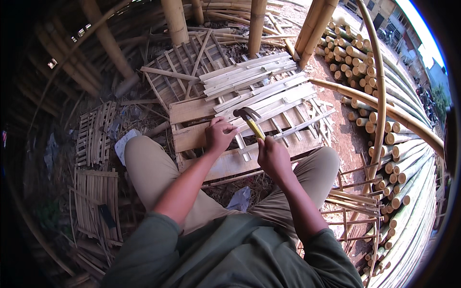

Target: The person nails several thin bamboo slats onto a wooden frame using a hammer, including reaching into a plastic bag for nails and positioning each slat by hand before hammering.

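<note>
My right hand (274, 156) is wrapped round the yellow handle of a claw hammer (254, 127). The dark hammer head is raised over a low wooden board platform (194, 138) between my legs. Close by on the left, my left hand (220, 136) hovers over the boards with its fingers bent together, the tips near the hammer head. Whatever those fingers may pinch is too small to make out. A lattice of thin bamboo slats (283, 126) lies on the platform under and beyond the hammer. Further back, more pale split slats (249, 74) lie side by side.
Bamboo poles (403, 165) are stacked high along the right. A bent pole (384, 108) crosses in front of them. Slat frames (96, 201) lie at the left, another lattice panel (180, 65) behind the platform. Upright bamboo posts (257, 29) stand at the back.
</note>
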The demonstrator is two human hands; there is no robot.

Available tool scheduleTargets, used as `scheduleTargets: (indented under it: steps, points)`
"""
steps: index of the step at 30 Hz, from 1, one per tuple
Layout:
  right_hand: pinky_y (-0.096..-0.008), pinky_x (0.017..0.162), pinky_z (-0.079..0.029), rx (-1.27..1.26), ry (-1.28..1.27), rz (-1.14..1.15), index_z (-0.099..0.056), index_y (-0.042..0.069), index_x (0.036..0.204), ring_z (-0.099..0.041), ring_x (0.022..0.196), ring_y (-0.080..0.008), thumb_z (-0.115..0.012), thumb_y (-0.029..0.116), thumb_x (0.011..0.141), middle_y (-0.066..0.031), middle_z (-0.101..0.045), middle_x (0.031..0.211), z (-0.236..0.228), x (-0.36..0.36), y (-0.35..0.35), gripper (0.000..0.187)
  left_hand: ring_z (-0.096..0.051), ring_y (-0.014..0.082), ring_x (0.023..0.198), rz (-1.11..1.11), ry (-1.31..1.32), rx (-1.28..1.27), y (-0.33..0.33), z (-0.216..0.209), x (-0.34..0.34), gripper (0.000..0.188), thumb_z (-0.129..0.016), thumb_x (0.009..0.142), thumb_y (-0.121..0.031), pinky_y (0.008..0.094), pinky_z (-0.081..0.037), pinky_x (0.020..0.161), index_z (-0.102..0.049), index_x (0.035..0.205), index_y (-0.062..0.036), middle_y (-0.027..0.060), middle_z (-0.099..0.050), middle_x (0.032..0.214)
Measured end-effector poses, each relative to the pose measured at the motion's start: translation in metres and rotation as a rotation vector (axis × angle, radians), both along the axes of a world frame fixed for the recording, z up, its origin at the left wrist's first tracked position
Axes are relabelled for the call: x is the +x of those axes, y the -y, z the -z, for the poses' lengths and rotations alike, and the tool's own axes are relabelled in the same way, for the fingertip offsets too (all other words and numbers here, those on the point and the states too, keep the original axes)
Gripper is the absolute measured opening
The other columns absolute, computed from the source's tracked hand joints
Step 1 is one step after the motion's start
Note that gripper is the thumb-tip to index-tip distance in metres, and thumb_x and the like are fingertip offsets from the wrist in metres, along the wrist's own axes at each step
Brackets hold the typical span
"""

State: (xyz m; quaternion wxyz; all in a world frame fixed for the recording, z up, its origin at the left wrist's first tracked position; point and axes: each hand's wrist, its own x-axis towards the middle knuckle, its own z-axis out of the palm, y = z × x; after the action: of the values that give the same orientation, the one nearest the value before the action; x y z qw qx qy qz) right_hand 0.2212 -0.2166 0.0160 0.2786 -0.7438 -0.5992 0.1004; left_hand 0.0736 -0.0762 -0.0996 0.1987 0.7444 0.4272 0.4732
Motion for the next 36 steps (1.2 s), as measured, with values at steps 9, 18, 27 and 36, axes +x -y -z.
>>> scheduleTargets:
  steps: [9,18,27,36]
  points:
    - [-0.0539,0.057,-0.047,-0.134,0.045,-0.008,-0.058,0.001,0.076,-0.061,0.061,-0.0445,-0.052,0.031,0.096,-0.025,-0.06,0.063,0.016,0.001,0.003,0.037,-0.063,0.0247,0.103,0.005,-0.033,-0.086,0.003,-0.004,0.0,0.012,-0.083,0.068,-0.018,0.0353,-0.05,0.088,-0.075,0.072,-0.0102,0.0036,-0.072,0.079]
    - [-0.0541,0.06,-0.047,-0.157,0.024,0.011,-0.06,-0.001,0.078,-0.061,0.066,-0.0454,-0.053,0.031,0.096,-0.0263,-0.061,0.067,0.025,0.001,0.004,0.037,-0.062,0.025,0.104,0.014,-0.048,-0.055,0.001,0.002,0.0,0.016,-0.085,0.066,-0.02,0.0362,-0.051,0.089,-0.076,0.075,-0.0108,0.0045,-0.072,0.08]
    - [-0.0502,0.065,-0.048,-0.056,-0.257,0.145,-0.062,-0.001,0.087,-0.063,0.072,-0.0433,-0.057,0.029,0.094,-0.024,-0.063,0.072,0.014,0.004,-0.033,0.031,-0.061,0.0266,0.109,-0.023,-0.121,-0.138,0.012,-0.015,-0.001,0.013,-0.08,0.071,-0.021,0.037,-0.05,0.092,-0.076,0.081,-0.0148,0.0105,-0.07,0.097]
    - [-0.0461,0.078,-0.051,-0.174,-0.337,0.098,-0.062,0.004,0.123,-0.065,0.088,-0.0408,-0.058,0.027,0.092,-0.0249,-0.067,0.091,0.044,0.001,-0.031,0.038,-0.058,0.0281,0.115,0.034,-0.142,-0.26,0.003,-0.012,-0.009,0.012,-0.077,0.073,-0.014,0.0372,-0.047,0.096,-0.076,0.086,-0.0127,0.0122,-0.069,0.104]
